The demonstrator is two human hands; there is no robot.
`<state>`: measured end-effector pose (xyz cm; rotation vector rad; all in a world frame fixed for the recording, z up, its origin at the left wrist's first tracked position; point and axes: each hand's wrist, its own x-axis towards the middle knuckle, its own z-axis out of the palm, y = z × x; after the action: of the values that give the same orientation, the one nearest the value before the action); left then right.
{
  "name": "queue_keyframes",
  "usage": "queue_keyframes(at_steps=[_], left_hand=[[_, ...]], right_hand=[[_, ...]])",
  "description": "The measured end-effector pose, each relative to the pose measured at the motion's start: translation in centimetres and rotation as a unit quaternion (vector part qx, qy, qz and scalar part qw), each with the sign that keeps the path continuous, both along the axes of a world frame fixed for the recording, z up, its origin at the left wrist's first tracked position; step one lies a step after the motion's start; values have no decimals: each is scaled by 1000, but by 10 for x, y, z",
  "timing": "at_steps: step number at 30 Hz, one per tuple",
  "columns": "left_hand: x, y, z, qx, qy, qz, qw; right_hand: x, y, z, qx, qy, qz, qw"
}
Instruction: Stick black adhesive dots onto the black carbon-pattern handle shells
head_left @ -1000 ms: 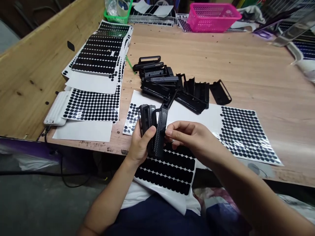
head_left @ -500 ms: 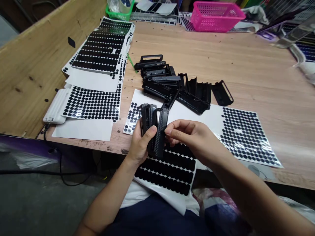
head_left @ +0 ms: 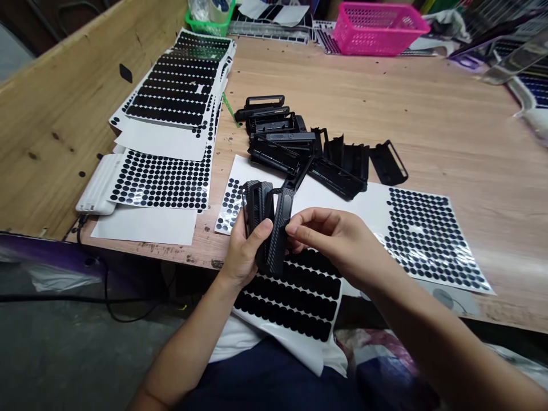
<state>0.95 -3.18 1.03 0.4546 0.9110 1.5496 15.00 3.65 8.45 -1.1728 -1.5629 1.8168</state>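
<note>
Spreading wide, the wooden table (head_left: 428, 120) carries sticker sheets (head_left: 165, 182) at left and a pile of black parts (head_left: 308, 151) beyond the hands. Near its edge, the left hand (head_left: 244, 254) clasps a black case (head_left: 268, 225); the right hand (head_left: 331, 242) pinches its side, perhaps pressing on a sticker. A loose grip could drop the case.

A heap of plastic case parts (head_left: 308, 151) lies mid-table (head_left: 449, 131), sticker sheets (head_left: 171, 114) stacked to its left (basket (head_left: 379, 28) behind).
</note>
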Motion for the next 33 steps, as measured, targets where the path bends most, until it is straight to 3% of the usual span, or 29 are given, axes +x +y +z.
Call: queue_keyframes(at_steps=[4,8,12,14,17,19,22,26,33], left_hand=[[0,0,0,-2,-4,1,1000],[0,-1,2,0,-13,-8,1000],[-3,0,2,4,-18,-17,1000],[-5,0,1,9,-39,3,999],[-10,1,2,-2,-109,63,992],[-14,-1,6,-17,-158,93,983],[-19,-5,13,-24,-198,103,975],[-21,-4,18,18,-157,108,982],[-14,12,2,17,-71,97,993]], right_hand=[[-1,-3,3,48,-31,10,998],[0,-8,1,161,-76,8,984],[0,-1,-12,341,-129,-86,927],[-1,8,-22,378,-160,-79,909],[-7,18,-37,363,-202,62,907],[-10,22,-44,358,-220,115,900],[-10,24,-46,309,-216,125,918],[3,30,-43,220,-208,148,942],[4,34,-51,323,-231,99,912]])
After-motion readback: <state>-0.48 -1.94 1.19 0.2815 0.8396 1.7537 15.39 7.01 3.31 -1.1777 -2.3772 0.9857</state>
